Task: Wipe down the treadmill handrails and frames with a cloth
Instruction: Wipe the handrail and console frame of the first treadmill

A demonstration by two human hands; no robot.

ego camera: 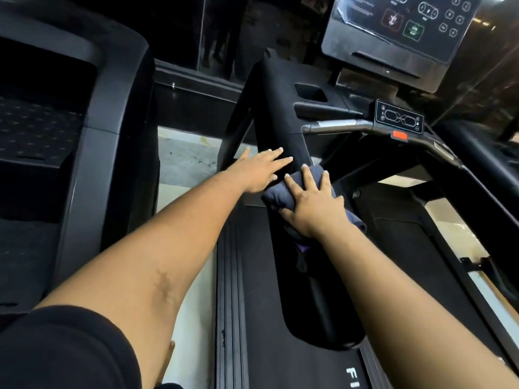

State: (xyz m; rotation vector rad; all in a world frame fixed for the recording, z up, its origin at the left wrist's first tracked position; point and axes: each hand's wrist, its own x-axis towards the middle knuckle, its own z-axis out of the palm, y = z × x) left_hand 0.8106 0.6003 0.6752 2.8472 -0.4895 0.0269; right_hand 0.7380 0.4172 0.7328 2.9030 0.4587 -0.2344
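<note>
A wide black padded handrail [283,113] of the treadmill runs from the console down toward me. My right hand [311,206] presses a folded dark grey cloth [280,196] flat on top of this rail, fingers spread over it. My left hand [261,169] rests just left of the cloth, palm down with fingers apart, on the rail's left side, holding nothing. Part of the cloth hangs below my right wrist.
The treadmill console screen [398,32] stands at the upper right, above a small control panel [400,119] with a red stop tab [400,135]. The belt deck [280,360] lies below. Another black machine [92,136] stands close on the left, across a strip of pale floor [185,161].
</note>
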